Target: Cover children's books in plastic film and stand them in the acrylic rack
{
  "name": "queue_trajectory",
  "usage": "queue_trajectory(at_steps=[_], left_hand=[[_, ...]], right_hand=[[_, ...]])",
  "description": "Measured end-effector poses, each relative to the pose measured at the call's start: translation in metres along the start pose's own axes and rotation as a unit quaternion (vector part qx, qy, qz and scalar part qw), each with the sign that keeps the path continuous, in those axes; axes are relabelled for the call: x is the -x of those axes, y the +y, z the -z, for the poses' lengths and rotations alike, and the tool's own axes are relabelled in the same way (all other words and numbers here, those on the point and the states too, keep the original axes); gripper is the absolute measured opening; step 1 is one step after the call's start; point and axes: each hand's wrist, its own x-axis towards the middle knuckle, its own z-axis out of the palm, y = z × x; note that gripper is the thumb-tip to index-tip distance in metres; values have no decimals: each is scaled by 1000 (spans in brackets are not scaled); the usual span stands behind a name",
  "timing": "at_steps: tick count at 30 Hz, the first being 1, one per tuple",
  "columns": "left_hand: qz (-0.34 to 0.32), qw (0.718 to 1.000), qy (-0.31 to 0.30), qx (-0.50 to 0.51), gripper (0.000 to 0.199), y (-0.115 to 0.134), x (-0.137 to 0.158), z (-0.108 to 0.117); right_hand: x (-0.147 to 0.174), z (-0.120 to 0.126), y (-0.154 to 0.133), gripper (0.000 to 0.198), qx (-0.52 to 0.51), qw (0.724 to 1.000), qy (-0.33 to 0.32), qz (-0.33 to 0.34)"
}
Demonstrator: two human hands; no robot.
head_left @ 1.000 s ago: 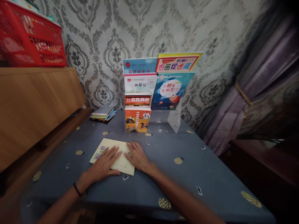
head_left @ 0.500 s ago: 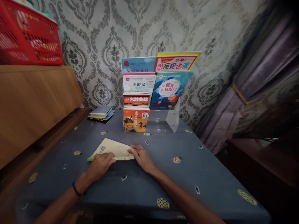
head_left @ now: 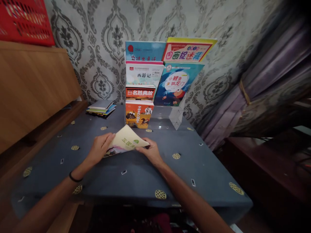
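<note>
A thin pale-yellow book (head_left: 125,139) with green lettering and a picture on its cover is held tilted above the table in both hands. My left hand (head_left: 100,147) grips its left edge, and a dark band circles that wrist. On the opposite side, my right hand (head_left: 151,151) is closed on the book's right corner, thumb on the near side. Just behind stands a clear acrylic book rack (head_left: 167,121). Its left column holds several books, the lowest an orange book (head_left: 138,115); on the right are a blue fish-story book (head_left: 176,84) and a yellow-and-red book (head_left: 188,51).
A small pile of books (head_left: 101,108) lies at the back left of the cloth-covered table (head_left: 97,181). A wooden cabinet (head_left: 36,94) bearing a red basket (head_left: 26,22) borders the left side. To the right are a tied curtain (head_left: 233,100) and dark furniture (head_left: 250,161).
The book has been lifted and turned over, so its titled cover now faces me. Both hands have shifted their grip to its side edges. The view has tilted down a little.
</note>
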Motion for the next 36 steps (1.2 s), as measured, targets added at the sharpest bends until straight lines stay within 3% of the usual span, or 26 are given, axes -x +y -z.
queue_trajectory(at_steps=[5,10,13,16,20,24,27,29,31,34,36], left_hand=[[53,985,21,164,48,16,-9,0],[130,901,69,408,52,26,-19,-17],[176,856,106,475,59,19,-20,-31],[217,836,133,487,63,0,-14,-44],[250,850,119,449,60,-31,-1,-56],[265,887,72,371,51,-62,8,-61],[189,944,51,267,45,-81,11,-63],[94,984,44,148,36,-91,14,-66],[20,998,56,33,32,-101,18,-75],[-51,995,56,-61,37,-119,27,-92],[-88,989,59,-100,43,-133,33,-104]], right_hand=[[3,-6,-6,46,-131,990,6,-43],[9,-10,-6,43,-129,987,-78,-62],[8,-6,-6,46,-115,990,-55,-67],[8,0,-9,50,-124,986,-58,-93],[12,6,-11,55,-116,975,-115,-148],[19,17,-7,57,-17,970,-162,-178],[21,29,-9,46,188,956,-131,-183],[21,33,-18,35,372,913,-79,-150],[19,27,-30,24,487,865,-50,-106],[15,-4,-46,27,490,866,-80,-53],[11,-32,-47,39,467,874,-133,-7]])
